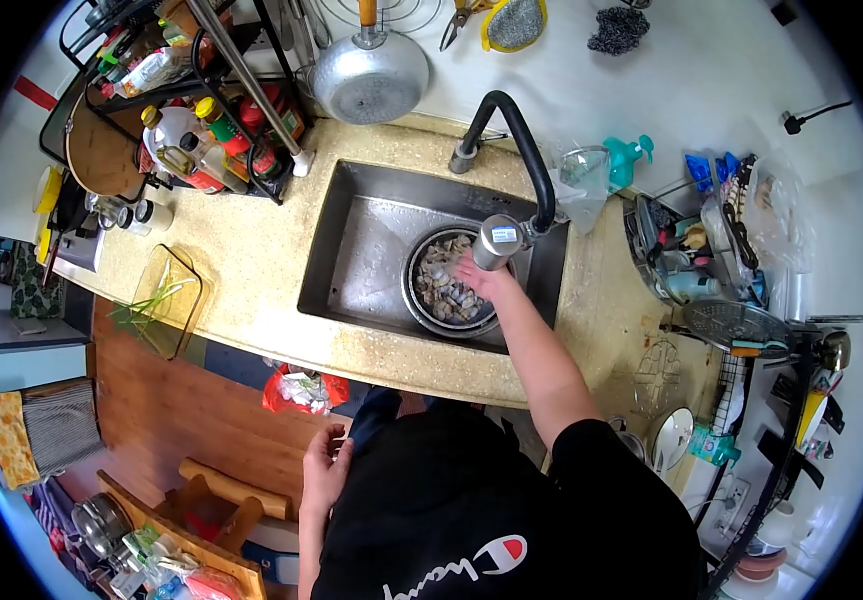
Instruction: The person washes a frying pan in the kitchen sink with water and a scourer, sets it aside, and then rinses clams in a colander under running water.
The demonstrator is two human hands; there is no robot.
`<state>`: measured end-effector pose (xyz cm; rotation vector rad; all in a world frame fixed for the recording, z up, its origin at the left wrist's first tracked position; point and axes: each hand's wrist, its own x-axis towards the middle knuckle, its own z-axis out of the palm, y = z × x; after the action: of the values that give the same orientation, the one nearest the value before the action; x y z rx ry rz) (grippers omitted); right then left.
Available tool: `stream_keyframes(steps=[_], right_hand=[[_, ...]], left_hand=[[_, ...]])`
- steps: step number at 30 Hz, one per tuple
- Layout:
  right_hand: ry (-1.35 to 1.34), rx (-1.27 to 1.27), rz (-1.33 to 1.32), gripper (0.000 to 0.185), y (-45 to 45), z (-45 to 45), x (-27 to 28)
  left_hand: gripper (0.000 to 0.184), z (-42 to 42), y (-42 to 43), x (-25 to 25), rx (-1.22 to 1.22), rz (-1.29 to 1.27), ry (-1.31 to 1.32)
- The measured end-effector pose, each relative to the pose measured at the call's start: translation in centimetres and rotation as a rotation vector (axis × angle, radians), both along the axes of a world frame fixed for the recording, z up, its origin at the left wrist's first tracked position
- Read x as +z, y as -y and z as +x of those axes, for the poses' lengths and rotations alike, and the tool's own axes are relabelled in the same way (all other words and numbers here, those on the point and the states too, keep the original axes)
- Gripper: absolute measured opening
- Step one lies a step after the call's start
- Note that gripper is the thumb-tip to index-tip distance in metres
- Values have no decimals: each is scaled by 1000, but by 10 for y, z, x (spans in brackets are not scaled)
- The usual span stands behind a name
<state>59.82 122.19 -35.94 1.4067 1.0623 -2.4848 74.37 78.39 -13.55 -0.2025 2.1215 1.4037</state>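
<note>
A round metal bowl (410, 300) sits in the steel sink (356, 250), filled with clams (446, 295) that look wet. My right hand (479, 277) reaches into the bowl from the right, fingers stretched out over the clams and touching them. The head of the black faucet (499, 240) hangs just above that hand and covers part of it. My left hand (325, 465) hangs beside my body, below the counter front, loosely curled with thumb and fingers apart and nothing in it.
A glass dish (191, 290) with green stalks (156, 300) lies at the counter's left edge. Bottles (216, 125) crowd a black rack at upper left. A red bag (303, 388) is below the counter. A dish rack (666, 250) stands right of the sink.
</note>
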Motion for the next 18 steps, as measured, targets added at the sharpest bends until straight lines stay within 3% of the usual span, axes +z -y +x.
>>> stream_keyframes(steps=[1, 4, 7, 11, 14, 18], right_hand=[[28, -73, 84, 44, 5, -1, 11], [74, -227, -41, 44, 10, -6, 23], [11, -326, -115, 46, 0, -12, -13], [60, -556, -79, 49, 5, -14, 19], [-61, -486, -211, 50, -3, -12, 1], [-27, -398, -135, 50, 5, -7, 4]], left_hand=[[28, -1, -1, 1, -8, -4, -2], [28, -3, -1, 1, -32, -16, -15], [28, -2, 0, -3, -9, 1, -17], [28, -6, -3, 4, -5, 4, -6], [28, -6, -3, -1, 3, 19, -12], [28, -7, -4, 4, -10, 18, -10]])
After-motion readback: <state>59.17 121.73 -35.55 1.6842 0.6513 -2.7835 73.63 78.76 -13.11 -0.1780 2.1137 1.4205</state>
